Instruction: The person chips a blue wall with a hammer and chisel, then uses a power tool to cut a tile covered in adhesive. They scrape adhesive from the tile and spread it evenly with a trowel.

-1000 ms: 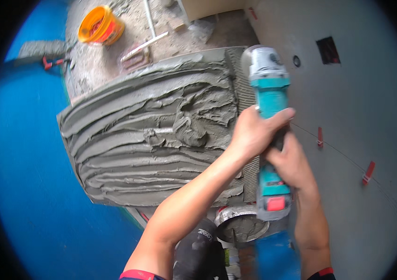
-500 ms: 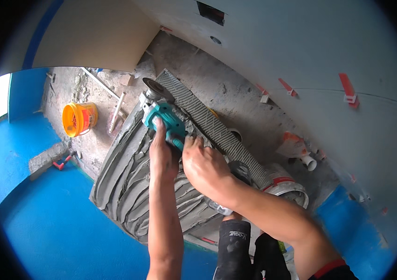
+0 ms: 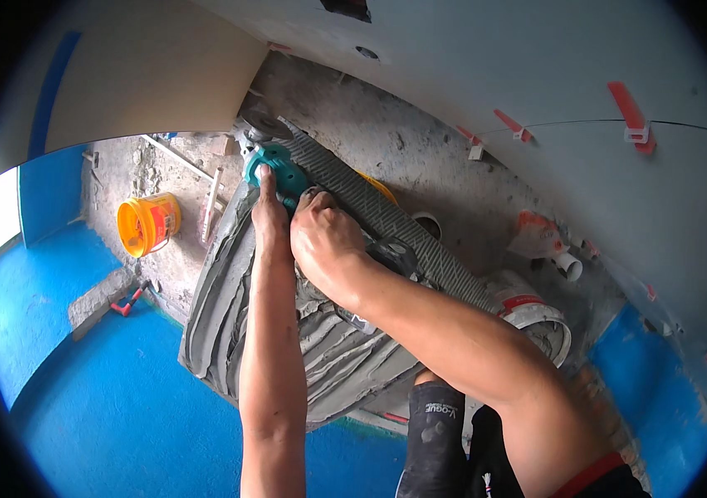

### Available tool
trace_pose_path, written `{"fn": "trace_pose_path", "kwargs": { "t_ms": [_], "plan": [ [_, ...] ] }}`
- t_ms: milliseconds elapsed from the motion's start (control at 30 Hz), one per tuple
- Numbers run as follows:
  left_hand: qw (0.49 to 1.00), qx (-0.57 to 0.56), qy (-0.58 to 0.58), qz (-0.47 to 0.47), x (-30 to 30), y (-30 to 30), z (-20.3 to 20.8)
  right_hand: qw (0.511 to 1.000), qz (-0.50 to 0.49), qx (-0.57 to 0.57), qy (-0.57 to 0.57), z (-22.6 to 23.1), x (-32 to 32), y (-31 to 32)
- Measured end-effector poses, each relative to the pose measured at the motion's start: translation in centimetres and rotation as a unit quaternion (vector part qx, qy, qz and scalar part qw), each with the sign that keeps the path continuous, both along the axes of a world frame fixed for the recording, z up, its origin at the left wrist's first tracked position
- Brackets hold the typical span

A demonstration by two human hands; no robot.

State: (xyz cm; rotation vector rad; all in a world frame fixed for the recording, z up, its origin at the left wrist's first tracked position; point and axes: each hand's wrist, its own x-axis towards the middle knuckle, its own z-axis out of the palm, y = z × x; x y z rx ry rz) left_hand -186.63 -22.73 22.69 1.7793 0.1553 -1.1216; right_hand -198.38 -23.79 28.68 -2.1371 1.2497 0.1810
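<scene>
A teal angle grinder [image 3: 287, 178] is in both my hands, its round disc [image 3: 265, 126] over the far end of a ridged grey strip [image 3: 446, 280]. My left hand [image 3: 269, 217] wraps the body, thumb along the top. My right hand [image 3: 326, 232] is closed around the rear end, which it mostly hides. Beneath lies a large tile [image 3: 229, 319] coated with grey mortar in wavy ridges; the strip runs along its right edge. A dark, rounded fixture [image 3: 395, 253] on the tile is partly covered by my right forearm. Whether the disc touches the strip, I cannot tell.
An orange bucket [image 3: 147, 224] stands on the rough floor at left, beside pale strips [image 3: 210, 203]. A mortar-smeared white bucket [image 3: 540, 319] is near the strip's near end. Red wedges [image 3: 631, 116] sit in the grey wall panel's joint. Blue-coated floor [image 3: 104, 390] lies at lower left.
Both hands and the grinder have moved farther away and slightly left, toward the strip's far corner. My right forearm reaches farther across the tile. The grip looks the same.
</scene>
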Motion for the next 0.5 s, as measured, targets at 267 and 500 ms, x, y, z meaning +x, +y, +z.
{"fn": "trace_pose_path", "kwargs": {
  "t_ms": [267,500],
  "plan": [
    [0.999,0.036,0.009,-0.022,0.2,-0.4,-0.1,1.000,-0.016,-0.019,0.011,-0.2,0.2,-0.2],
    [0.998,0.052,-0.029,-0.030,0.1,-0.3,-0.6,0.999,0.005,-0.021,0.034,-0.5,0.4,-0.2]
  ]
}}
